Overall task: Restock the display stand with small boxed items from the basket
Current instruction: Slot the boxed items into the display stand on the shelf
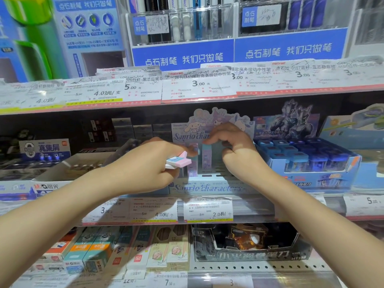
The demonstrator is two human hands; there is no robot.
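A pale blue cartoon-printed display stand (207, 187) sits on the middle shelf, its cut-out backboard rising behind both hands. My left hand (153, 163) is closed around a few small pink, white and blue boxes (179, 161), held just left of the stand. My right hand (234, 150) reaches into the stand, its fingertips pinching the top of an upright teal-and-lilac box (206, 155). Another upright lilac box (192, 163) stands in the slot beside it. The basket is out of view.
A blue box of small sharpeners (307, 161) stands right of the stand. A white open carton (70, 169) sits to the left. Price labels (207, 208) line the shelf edge. Pencil boxes (162, 250) and a dark carton (249, 246) fill the lower shelf.
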